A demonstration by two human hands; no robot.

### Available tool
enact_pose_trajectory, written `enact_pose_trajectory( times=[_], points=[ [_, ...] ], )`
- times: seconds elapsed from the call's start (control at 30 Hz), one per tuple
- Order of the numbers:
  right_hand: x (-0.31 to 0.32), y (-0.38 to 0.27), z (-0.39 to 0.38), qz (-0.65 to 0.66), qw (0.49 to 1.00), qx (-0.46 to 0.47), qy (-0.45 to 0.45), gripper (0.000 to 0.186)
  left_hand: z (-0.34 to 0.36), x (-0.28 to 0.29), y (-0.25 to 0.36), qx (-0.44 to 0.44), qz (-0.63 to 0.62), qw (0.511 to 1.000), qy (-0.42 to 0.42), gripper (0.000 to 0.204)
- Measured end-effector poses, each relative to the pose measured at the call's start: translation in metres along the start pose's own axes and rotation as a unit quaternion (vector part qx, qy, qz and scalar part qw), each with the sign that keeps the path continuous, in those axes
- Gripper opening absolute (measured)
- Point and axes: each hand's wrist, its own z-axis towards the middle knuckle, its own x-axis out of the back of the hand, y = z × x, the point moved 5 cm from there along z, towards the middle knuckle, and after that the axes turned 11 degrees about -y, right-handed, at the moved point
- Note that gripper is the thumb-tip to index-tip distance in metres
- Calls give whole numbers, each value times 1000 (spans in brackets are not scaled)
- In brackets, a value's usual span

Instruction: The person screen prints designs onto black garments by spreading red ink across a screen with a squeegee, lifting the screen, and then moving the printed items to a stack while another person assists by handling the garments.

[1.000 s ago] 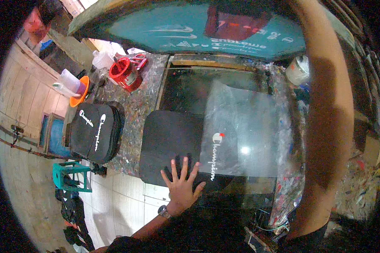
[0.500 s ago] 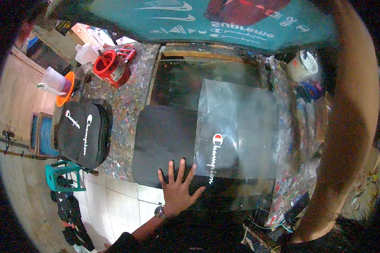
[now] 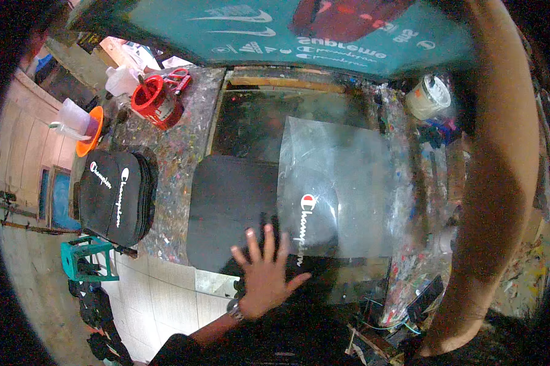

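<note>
Left hand (image 3: 266, 274): pressing flat, fingers spread, on black fabric piece (image 3: 232, 207).
Transparent film (image 3: 339, 189): lying over fabric's right part.
Right arm (image 3: 495, 165): reaching upward.

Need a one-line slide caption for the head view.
Left hand flat on black fabric under a clear film; right arm raised beside the paint-spattered table.
</note>
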Motion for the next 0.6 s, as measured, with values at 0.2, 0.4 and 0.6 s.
enact_pose_trajectory(
  times=[0.2,0.4,0.6],
  points=[
    [-4,-15,-38,-14,995,-74,-69,61,81,13,123,-314,-322,893,27,72],
    [-33,-22,-87,-48,998,26,36,59,25,192,32,-214,-131,836,489,68],
    [-134,-43,-234,29,991,104,73,28,-9,214,-52,-34,205,927,312,71]
  ],
)
